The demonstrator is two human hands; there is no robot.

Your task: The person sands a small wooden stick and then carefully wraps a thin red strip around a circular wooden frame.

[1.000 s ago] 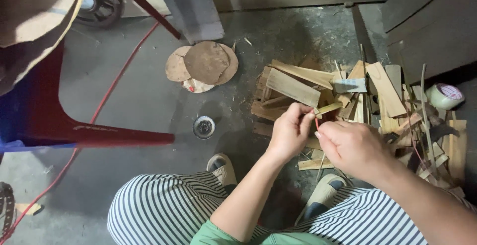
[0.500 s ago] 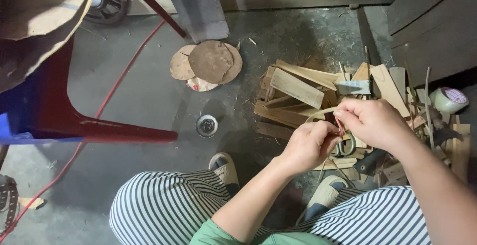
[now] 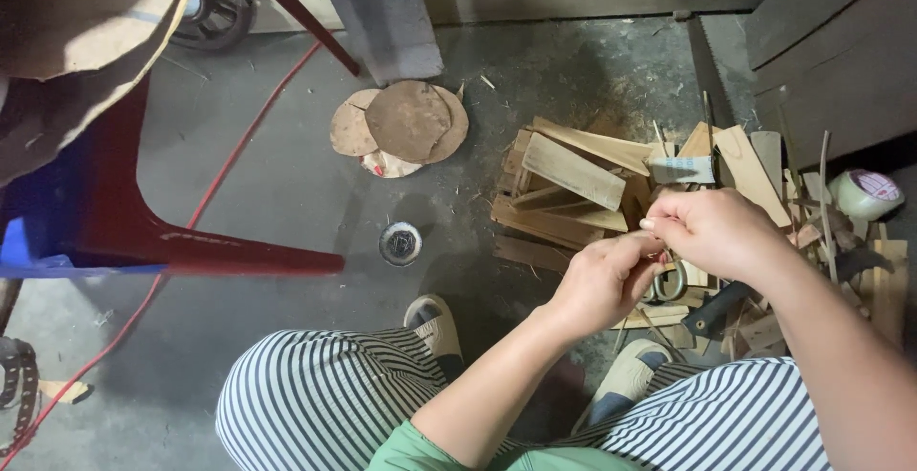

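Observation:
My left hand [image 3: 604,283] and my right hand [image 3: 714,232] meet over a pile of wood offcuts [image 3: 571,173] on the concrete floor. Both have their fingers pinched together at the same spot, closed on a thin wooden strip that the fingers almost fully hide. Just below the hands lies a small tape ring [image 3: 669,285]. A dark-handled tool [image 3: 716,310] rests by my right knee. My striped trouser legs and two shoes [image 3: 435,323] fill the bottom of the view.
Round brown cardboard discs [image 3: 406,122] lie left of the pile, with a small round tin [image 3: 399,243] nearer me. A white tape roll [image 3: 864,194] sits at right. A red chair leg [image 3: 220,253] and a red cable [image 3: 229,170] cross the floor at left.
The strip's end that stuck out to the left of my hands is now covered by my fingers. Both hands have drawn closer together and slightly lower over the pile.

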